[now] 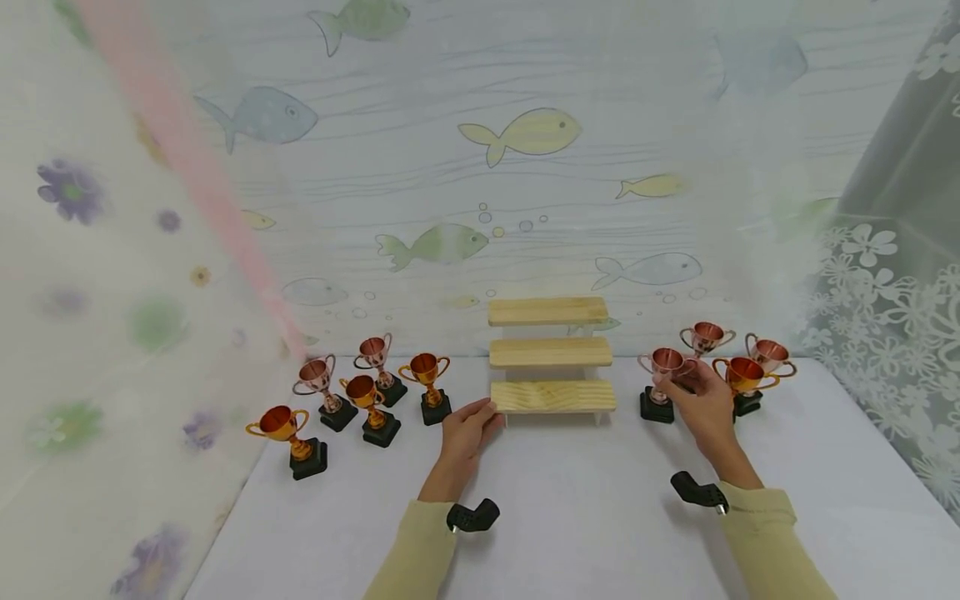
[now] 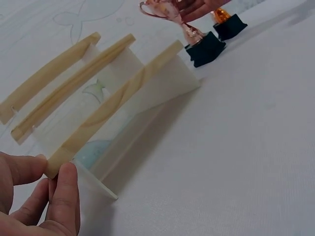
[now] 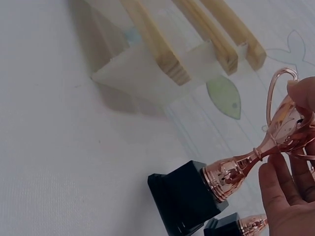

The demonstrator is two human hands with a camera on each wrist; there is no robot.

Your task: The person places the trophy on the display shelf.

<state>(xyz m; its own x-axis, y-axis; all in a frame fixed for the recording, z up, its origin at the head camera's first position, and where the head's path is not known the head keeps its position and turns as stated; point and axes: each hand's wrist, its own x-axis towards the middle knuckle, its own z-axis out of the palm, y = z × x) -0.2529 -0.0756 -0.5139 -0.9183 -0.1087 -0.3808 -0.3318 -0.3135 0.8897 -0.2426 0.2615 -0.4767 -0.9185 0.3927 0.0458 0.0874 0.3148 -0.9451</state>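
Trophy (image 3: pixel 229 177) right of the shelf (image 1: pixel 551 353) is pinched by the right hand (image 1: pixel 703 400); the left hand (image 1: pixel 465 433) pinches the shelf's lowest board (image 1: pixel 553 397). A sideways lift could topple 3 trophies (image 1: pixel 745 375) farther from the shelf; a tug might skew it.

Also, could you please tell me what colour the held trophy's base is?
The base is black, seen best in the right wrist view.
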